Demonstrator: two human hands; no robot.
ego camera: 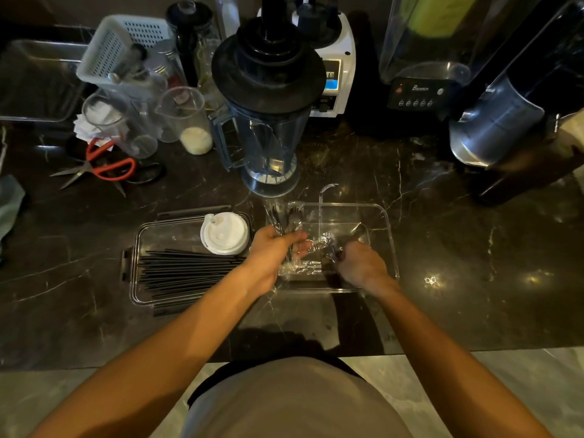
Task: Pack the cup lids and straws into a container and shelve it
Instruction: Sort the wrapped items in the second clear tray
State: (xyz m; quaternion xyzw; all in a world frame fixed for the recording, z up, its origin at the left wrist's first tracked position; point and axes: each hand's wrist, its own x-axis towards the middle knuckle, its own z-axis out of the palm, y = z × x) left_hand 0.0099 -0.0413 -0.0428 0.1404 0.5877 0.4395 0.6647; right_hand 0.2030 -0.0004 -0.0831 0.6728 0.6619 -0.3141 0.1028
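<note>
A clear container lid [148,235] lies on the dark counter at the left. It bears a stack of white cup lids [225,233] and several black straws [186,270]. To its right stands a clear plastic container [384,229]. Over the container's left part both hands hold a crinkled clear plastic bag [308,252] with dark items inside. My left hand [271,251] grips the bag's left side. My right hand [360,263] grips its right end. What the dark items are is hard to tell.
A blender jug [268,121] stands just behind the container. Red-handled scissors [104,165], clear measuring cups [186,118] and a white basket [120,49] sit at the back left. Blender bases and a steel machine [499,121] line the back right. The counter edge runs near my body.
</note>
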